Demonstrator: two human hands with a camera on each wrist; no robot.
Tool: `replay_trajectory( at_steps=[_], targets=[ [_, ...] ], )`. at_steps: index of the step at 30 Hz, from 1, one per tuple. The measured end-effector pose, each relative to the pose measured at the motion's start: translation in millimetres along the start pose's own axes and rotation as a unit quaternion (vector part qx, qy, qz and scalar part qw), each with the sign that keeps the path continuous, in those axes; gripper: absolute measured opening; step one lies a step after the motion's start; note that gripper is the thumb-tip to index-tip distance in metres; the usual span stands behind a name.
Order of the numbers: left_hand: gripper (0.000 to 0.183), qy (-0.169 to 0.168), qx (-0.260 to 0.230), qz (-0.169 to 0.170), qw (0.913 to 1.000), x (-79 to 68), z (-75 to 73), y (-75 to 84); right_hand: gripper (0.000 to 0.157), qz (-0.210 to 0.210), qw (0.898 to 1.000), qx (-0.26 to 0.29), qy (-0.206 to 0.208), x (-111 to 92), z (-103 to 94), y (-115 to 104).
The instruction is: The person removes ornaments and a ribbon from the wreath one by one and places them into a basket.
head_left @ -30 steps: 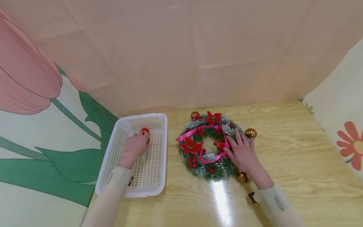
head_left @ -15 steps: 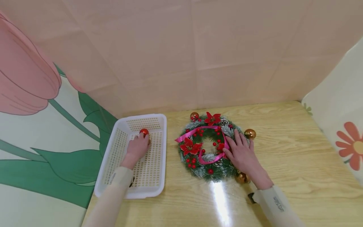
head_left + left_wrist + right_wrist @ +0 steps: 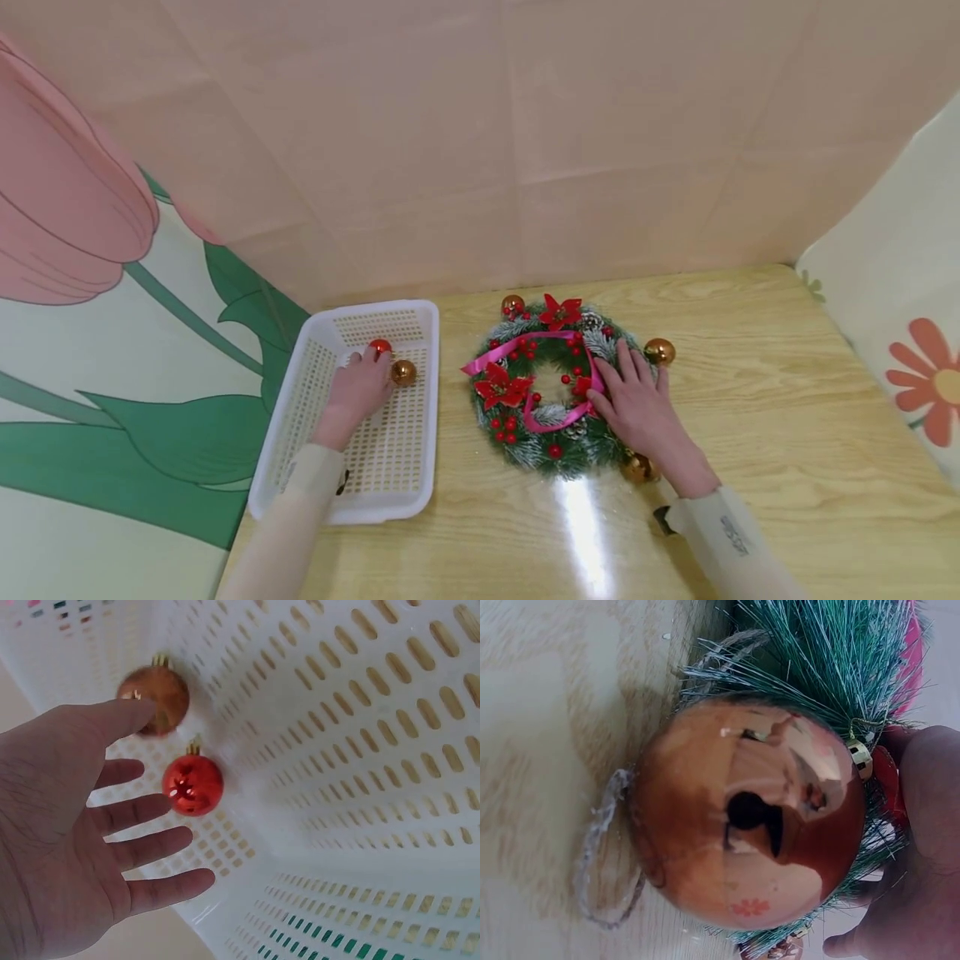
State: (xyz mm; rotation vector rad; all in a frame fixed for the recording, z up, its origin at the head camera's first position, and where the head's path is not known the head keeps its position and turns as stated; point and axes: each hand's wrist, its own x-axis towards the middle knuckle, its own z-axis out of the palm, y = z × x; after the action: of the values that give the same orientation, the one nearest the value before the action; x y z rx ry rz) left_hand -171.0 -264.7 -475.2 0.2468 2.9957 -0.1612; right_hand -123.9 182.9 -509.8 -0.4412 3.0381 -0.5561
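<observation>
My left hand (image 3: 357,388) reaches down into a white plastic basket (image 3: 433,392), its fingers spread. In the left wrist view, the index fingertip is at the edge of a shiny red bauble (image 3: 193,784), and the thumb overlaps a copper bauble (image 3: 166,694); firm contact cannot be told. My right hand (image 3: 643,417) rests on the right side of a green Christmas wreath (image 3: 525,450) with its fingers extended. The wreath carries red poinsettias (image 3: 504,387), berries, pinecones and a pink ribbon (image 3: 528,340). Beside the right wrist, a copper bauble (image 3: 742,817) hangs at the wreath's edge.
More copper baubles lie at the wreath's edge: one at the top left (image 3: 513,305) and one at the right (image 3: 659,351). A light wood table (image 3: 765,375) carries everything. A plain pinkish wall covering (image 3: 420,167) stands behind it, with flower-printed panels at both sides.
My left hand has drawn slightly left inside the basket, so the copper bauble now shows to the right of its fingers. The right hand has kept its place on the wreath.
</observation>
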Motion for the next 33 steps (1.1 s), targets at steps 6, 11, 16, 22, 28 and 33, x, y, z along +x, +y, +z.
replay_trajectory(
  at_steps=[6, 11, 16, 22, 28, 33],
  targets=[
    [0.044, 0.041, -0.020, 0.006, 0.9989, -0.5, -15.4, 1.4, 0.063, 0.002, 1.000, -0.003, 0.004, -1, -2.2, 2],
    [0.048, 0.088, -0.015, 0.034, 0.9954, 2.0, -36.6, 12.6, 0.063, 0.005, 1.000, -0.005, 0.004, -2, -2.9, 3],
    [0.053, 0.124, -0.022, 0.058, 0.9903, 11.5, -61.5, 37.2, 0.063, 0.008, 1.000, -0.006, 0.003, -4, -3.5, 3],
    [0.055, 0.152, -0.007, 0.100, 0.9833, 27.6, -85.8, 78.6, 0.064, 0.009, 1.000, -0.008, 0.009, -5, -2.2, 3],
    [0.052, 0.148, -0.009, 0.141, 0.9789, 53.4, -105.1, 116.8, 0.064, 0.002, 1.000, -0.007, 0.016, -3, 0.7, 2],
    [0.050, 0.109, -0.015, 0.162, 0.9807, 84.2, -102.6, 133.1, 0.063, -0.003, 1.000, -0.010, 0.018, -1, 1.6, -2]
  ],
)
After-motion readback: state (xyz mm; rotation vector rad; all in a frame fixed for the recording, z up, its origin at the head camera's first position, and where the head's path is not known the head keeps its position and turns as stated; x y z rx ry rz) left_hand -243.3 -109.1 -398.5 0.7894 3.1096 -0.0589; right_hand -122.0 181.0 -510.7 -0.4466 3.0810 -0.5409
